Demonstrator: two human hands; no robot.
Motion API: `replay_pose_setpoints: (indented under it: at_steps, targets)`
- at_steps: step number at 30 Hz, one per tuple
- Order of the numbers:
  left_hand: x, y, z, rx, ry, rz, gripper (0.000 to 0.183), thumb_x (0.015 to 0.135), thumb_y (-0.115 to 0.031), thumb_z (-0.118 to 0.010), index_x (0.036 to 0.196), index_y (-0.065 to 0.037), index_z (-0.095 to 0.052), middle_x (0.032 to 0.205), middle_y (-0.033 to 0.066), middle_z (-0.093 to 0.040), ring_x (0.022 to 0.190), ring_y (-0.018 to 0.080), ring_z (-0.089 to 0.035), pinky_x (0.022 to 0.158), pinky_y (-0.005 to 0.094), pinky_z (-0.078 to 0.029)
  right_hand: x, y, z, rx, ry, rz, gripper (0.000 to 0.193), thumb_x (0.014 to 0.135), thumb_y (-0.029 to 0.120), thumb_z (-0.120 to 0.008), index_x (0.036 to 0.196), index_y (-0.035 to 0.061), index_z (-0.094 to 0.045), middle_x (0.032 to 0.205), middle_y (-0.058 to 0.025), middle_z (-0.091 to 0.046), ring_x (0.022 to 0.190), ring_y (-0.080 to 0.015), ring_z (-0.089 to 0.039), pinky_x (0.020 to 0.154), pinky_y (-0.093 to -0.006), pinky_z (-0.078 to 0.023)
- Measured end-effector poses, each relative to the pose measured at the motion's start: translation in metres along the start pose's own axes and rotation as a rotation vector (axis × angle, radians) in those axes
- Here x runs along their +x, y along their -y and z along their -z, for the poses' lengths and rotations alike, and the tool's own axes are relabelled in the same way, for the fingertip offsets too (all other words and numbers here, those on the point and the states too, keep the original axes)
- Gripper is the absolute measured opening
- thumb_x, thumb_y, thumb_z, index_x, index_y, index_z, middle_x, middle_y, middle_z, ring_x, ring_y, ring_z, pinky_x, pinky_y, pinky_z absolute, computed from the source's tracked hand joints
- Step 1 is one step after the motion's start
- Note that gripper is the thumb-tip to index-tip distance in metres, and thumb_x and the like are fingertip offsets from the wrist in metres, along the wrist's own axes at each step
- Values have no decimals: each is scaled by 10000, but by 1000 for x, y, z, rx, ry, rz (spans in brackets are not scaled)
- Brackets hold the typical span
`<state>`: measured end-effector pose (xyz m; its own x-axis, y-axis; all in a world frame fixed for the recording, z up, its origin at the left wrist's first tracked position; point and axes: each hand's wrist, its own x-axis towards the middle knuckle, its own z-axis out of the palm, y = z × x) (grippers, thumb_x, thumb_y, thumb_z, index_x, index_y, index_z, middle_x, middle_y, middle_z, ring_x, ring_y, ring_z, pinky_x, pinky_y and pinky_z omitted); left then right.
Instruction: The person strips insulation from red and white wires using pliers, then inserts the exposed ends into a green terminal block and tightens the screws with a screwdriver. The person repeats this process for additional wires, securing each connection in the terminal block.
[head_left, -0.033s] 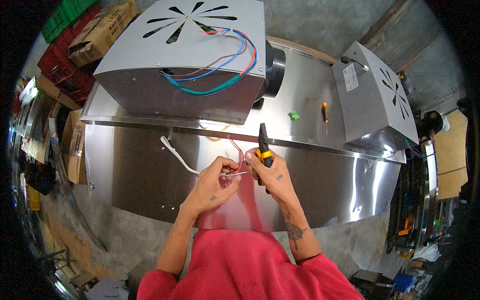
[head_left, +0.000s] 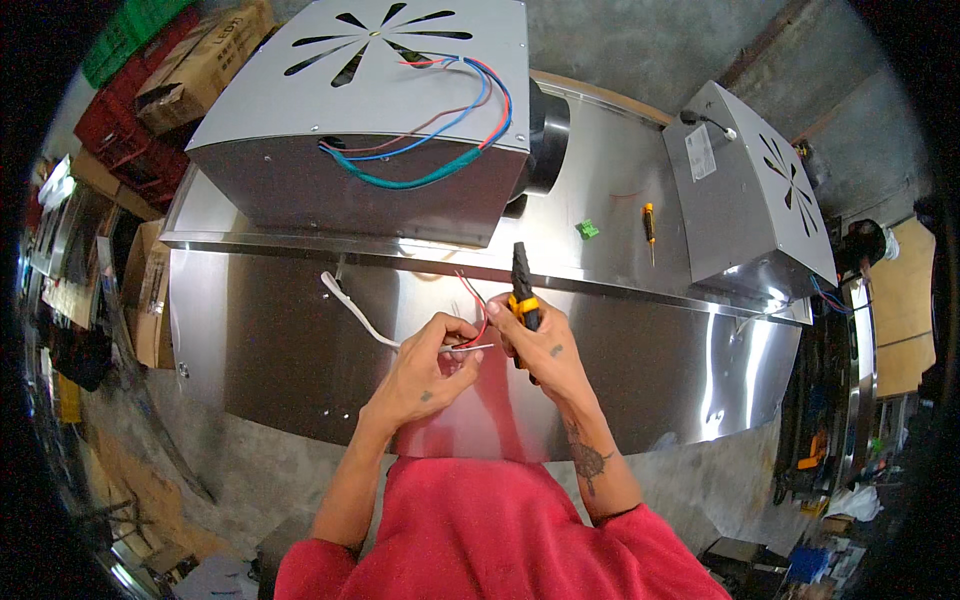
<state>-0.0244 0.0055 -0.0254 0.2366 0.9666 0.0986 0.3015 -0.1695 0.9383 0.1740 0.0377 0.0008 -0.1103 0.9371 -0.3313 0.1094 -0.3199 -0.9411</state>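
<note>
pliers (head_left: 521, 272) tipped left, right hand (head_left: 545, 343) clasping, left hand (head_left: 432, 364) pinching cable (head_left: 362, 322); crate (head_left: 112, 122) contents unclear.

Worn on the head, above and just behind the fingers (head_left: 452, 324), the left camera of a fisheye pair looks steeply down and forward, near enough to show forearms (head_left: 345, 490) and red shirt (head_left: 490, 520) on their near side, yet wide enough to reach the grey housings (head_left: 350, 110) beyond.

The cable (head_left: 340, 292) looks plastic, the panel (head_left: 270, 345) glossy metal, the shirt (head_left: 480, 530) matt cloth.
</note>
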Motion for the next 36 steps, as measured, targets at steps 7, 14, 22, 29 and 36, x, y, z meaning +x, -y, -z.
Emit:
replay_pose_setpoints:
  at_steps: [7,14,22,29,36]
  targets:
    - [7,-5,2,-26,-14,121,238,998,-151,-746,1151,16,-674,1015,125,-754,923,167,-721,847,327,-576,8,-11,-4,16,-50,127,315,999,340,-785,1083,49,-701,743,46,-584,655,-51,-527,565,-237,-408]
    - [14,14,1,-324,4,246,345,1012,-225,-772,1245,19,-702,1026,51,-753,934,113,-680,825,287,-565,-1,-33,-6,218,-53,150,269,1033,270,-754,1150,36,-691,823,32,-635,715,-56,-559,636,-242,-456]
    - [16,3,1,-353,17,266,273,990,-219,-796,1124,2,-705,979,30,-728,865,80,-651,763,252,-544,3,-48,-16,429,-93,166,279,1042,282,-745,1127,22,-691,824,-1,-656,728,-89,-601,655,-270,-500]
    - [17,1,0,-309,-59,213,246,998,-204,-783,1120,-7,-701,951,8,-702,854,72,-634,743,264,-541,2,-42,-25,738,-45,111,235,1042,274,-743,1063,55,-662,878,-16,-653,746,-83,-597,678,-262,-512]
    - [17,-5,-1,-252,-74,227,229,1005,-210,-773,1091,-6,-716,915,-11,-690,833,60,-613,722,251,-513,0,-43,-21,639,-65,81,301,1050,293,-729,1191,37,-655,966,-32,-675,770,-103,-616,686,-282,-538]
